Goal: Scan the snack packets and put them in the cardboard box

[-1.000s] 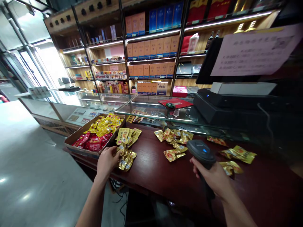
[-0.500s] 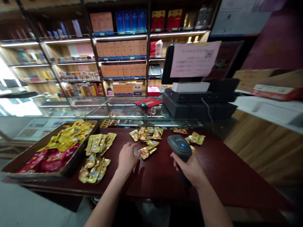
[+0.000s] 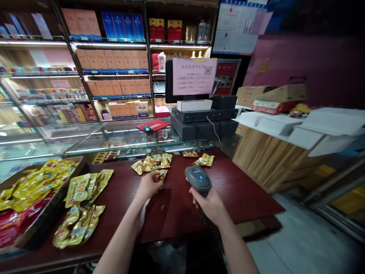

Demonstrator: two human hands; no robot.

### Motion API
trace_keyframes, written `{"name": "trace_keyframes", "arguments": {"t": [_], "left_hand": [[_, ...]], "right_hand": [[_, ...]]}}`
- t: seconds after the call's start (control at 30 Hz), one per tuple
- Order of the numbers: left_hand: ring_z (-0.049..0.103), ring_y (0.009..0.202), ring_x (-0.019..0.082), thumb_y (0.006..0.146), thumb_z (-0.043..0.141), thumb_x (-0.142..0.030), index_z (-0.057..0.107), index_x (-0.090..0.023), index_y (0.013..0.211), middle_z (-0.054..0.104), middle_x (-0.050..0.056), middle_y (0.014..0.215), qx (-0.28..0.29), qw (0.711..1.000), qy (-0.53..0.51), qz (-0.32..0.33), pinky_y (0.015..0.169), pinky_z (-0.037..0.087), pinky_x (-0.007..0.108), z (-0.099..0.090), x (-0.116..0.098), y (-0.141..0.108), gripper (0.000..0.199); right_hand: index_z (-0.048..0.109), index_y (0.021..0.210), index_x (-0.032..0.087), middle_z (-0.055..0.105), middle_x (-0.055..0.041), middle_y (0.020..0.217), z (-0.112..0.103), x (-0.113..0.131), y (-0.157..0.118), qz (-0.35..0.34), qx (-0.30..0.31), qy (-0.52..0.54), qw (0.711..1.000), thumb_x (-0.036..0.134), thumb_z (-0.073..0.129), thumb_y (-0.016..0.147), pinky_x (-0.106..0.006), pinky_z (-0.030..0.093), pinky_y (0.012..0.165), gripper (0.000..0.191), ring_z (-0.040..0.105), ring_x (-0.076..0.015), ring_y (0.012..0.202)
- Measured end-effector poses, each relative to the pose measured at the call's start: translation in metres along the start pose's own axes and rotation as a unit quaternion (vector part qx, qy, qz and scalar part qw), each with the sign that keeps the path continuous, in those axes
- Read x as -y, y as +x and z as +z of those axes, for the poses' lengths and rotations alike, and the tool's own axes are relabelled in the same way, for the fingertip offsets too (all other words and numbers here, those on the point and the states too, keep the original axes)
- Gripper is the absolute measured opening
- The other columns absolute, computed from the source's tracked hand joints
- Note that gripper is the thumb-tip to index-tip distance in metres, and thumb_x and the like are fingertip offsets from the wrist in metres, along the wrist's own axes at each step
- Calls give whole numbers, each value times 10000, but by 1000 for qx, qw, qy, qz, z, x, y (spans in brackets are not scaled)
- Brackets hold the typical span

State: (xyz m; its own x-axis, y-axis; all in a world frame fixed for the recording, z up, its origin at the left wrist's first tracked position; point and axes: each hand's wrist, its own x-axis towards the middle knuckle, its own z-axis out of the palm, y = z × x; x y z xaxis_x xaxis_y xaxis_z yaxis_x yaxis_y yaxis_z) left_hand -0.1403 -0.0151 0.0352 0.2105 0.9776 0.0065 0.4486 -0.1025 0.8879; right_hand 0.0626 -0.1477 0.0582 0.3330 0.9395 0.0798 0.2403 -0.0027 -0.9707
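My right hand (image 3: 209, 203) is wrapped round a dark handheld scanner (image 3: 199, 179) with a lit blue light, held above the dark red table (image 3: 182, 205). My left hand (image 3: 149, 185) has its fingers bent together at a small gold packet (image 3: 163, 174), which they partly cover. Just behind it lies a cluster of gold packets (image 3: 152, 162). More gold packets (image 3: 205, 160) rest beyond the scanner. To the left are two piles, an upper one (image 3: 87, 185) and a lower one (image 3: 78, 225).
A cardboard box (image 3: 61, 194) of yellow and red packets stands at the left. Behind the table runs a glass counter (image 3: 119, 131) with a mouse (image 3: 148, 128) and a monitor (image 3: 169, 82). White boxes (image 3: 278, 123) sit on a wooden cabinet at the right.
The view has turned right, so the scene sits further left. My left hand has reached the small gold packets and its fingers have closed in. My right hand still holds the scanner.
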Motion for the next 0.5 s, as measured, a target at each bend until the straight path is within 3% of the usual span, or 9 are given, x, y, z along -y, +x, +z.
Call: {"name": "trace_keyframes", "arguments": {"t": [0.1,0.17,0.4,0.5], "left_hand": [[672,731,185,620,778,-215,696,-148,881,722,55,812,64,960,-270,-41,698,532,291,-3,-5,-1,282],[676,750,168,587,807,-188,664,-146,803,723,55,828,59,922,-377,-70,717,542,282,1,-8,1,263],[668,671,117,552,778,-48,606,-161,899,714,17,784,-34,868,-488,-85,693,520,224,39,-17,12,403],[652,618,116,519,783,-65,569,-172,899,697,-5,736,-78,853,-510,-82,657,510,232,60,-25,17,449]], "right_hand": [[614,743,170,590,11,499,2,5,-3,1,7,0,1000,417,629,772,-254,446,450,249,554,-143,427],[608,749,173,595,11,503,5,7,-4,-1,15,-1,1000,409,624,776,-251,448,448,239,557,-142,426],[590,791,179,593,31,492,23,10,0,10,25,21,999,351,634,773,-222,432,403,178,543,-124,388],[589,802,175,581,45,471,28,15,5,23,17,31,999,312,638,764,-208,430,388,150,537,-116,369]]}}
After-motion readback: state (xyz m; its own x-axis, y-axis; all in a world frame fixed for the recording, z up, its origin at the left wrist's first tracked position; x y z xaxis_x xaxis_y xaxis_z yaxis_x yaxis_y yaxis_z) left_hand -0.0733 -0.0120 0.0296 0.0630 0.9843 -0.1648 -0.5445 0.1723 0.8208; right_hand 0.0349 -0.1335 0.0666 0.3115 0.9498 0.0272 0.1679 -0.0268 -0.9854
